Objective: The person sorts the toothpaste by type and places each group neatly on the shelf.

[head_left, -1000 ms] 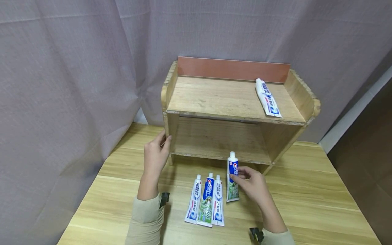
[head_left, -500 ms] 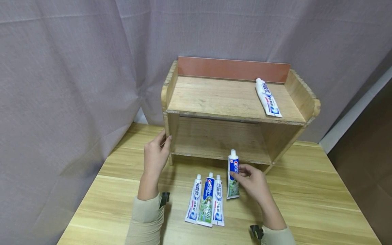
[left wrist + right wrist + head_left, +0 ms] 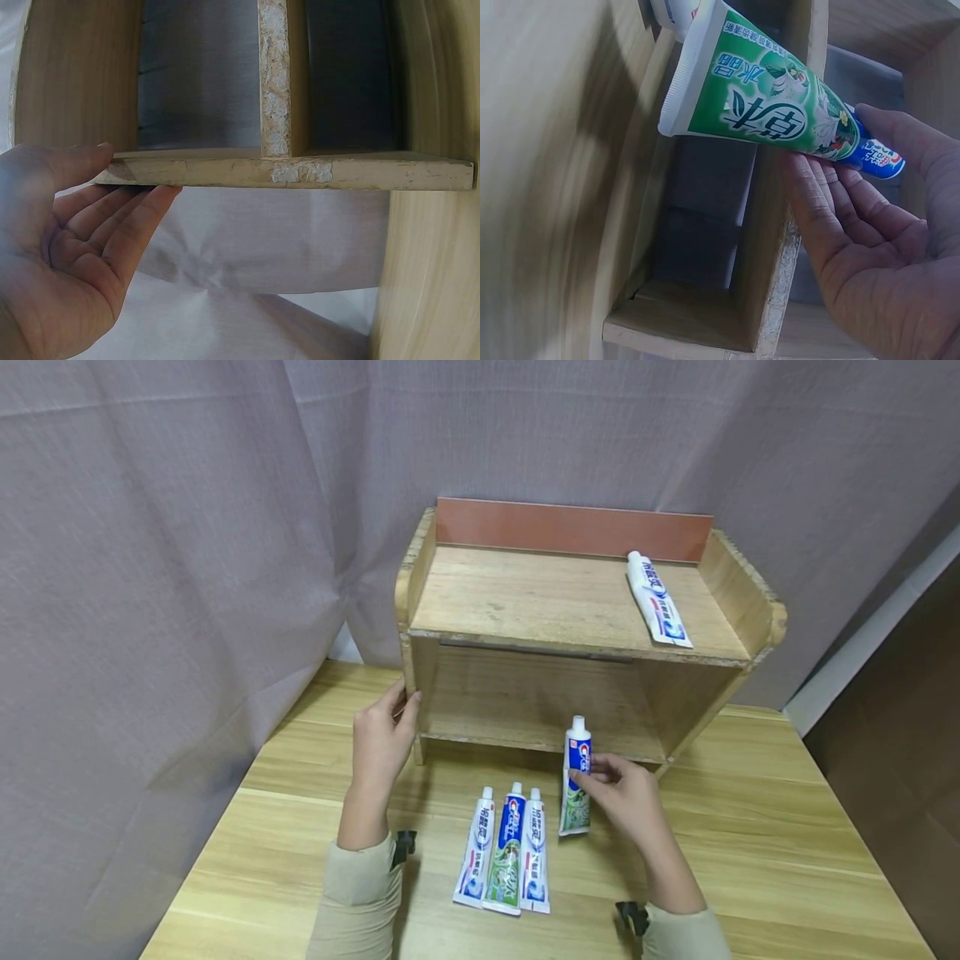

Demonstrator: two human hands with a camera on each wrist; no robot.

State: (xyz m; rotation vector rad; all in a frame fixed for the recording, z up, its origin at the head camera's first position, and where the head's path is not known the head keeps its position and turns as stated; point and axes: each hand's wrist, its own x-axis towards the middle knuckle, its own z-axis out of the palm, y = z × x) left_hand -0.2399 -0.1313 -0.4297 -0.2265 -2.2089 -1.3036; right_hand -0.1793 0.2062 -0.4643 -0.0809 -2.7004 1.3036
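Note:
Between thumb and fingers my right hand (image 3: 626,793) holds a blue and green toothpaste tube (image 3: 577,810) cap up, in front of the shelf's lower board. The right wrist view shows the tube's green lower part (image 3: 761,97) and flat crimped end close up. My left hand (image 3: 381,731) grips the front edge of the wooden shelf's left side panel (image 3: 225,171), thumb on one face and fingers on the other. Left of the held tube, three tubes lie side by side on the table: a white one (image 3: 476,852), a blue and green one (image 3: 507,852) and another white one (image 3: 534,856).
The two-level wooden shelf (image 3: 525,602) stands at the back of the table (image 3: 765,843). Another white toothpaste tube (image 3: 658,602) lies at the right on its top board, before a reddish back strip (image 3: 570,529). Grey cloth (image 3: 187,527) hangs behind and to the left.
My right hand has moved the held toothpaste tube slightly up and to the right, nearer the shelf. The left hand stays on the side panel, and the other tubes lie as before.

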